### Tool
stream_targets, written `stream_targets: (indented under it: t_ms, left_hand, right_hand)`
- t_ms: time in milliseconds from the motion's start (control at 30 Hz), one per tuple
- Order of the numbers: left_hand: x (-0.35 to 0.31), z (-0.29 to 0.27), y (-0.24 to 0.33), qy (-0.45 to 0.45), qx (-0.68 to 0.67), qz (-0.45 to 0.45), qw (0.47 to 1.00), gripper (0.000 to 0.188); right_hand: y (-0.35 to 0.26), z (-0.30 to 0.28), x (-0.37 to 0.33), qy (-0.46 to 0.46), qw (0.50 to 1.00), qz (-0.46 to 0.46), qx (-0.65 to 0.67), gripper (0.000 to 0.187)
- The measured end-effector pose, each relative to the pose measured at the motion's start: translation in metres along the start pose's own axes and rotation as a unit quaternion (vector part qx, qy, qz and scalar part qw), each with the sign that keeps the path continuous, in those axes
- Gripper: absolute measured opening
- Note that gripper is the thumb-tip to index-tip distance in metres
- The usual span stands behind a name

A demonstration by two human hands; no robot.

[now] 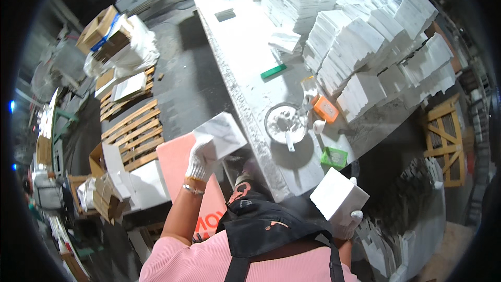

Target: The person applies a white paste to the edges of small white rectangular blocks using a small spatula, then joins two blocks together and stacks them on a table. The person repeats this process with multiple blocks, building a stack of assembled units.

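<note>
My left hand (pixel 202 157), in a white knitted glove, grips a white marble tile (pixel 224 131) with grey veins. The tile is held just left of the table's edge, above a pink board (pixel 177 169) with red lettering. On the other side, my right hand (pixel 350 222), gloved as well, has its fingers around a thick white stone block (pixel 339 193); whether it is one piece or several stacked tiles, I cannot tell. This block is near the table's front right corner. Closest to it on the table is a green box (pixel 334 158).
The long dusty table (pixel 235 31) bears a bowl (pixel 269 125) of white powdery material with a scraper, an orange box (pixel 325 108) and a green bar (pixel 273 71). Tall stacks of white tiles (pixel 355 47) line its right side. Wooden pallets (pixel 138 133) and cartons stand on the left floor.
</note>
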State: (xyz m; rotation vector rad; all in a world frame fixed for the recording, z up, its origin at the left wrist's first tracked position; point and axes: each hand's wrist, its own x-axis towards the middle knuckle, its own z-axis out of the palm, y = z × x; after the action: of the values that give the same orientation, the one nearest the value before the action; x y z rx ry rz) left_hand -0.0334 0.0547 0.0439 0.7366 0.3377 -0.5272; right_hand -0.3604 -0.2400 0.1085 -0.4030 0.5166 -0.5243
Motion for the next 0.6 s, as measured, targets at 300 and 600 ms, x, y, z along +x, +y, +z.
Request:
stream_targets:
  t_ms: [300,600]
  left_hand:
    - [0.19,0.118,-0.01,-0.198,0.145,-0.143,0.959,0.023]
    - [0.275,0.141,-0.074,-0.199,0.163,-0.208,0.944,0.024]
  right_hand:
    - [0.061,0.021,-0.003,0.167,0.978,-0.121,0.03,0.107]
    - [0.082,0.024,-0.007,0.189,0.961,-0.193,0.063,0.107]
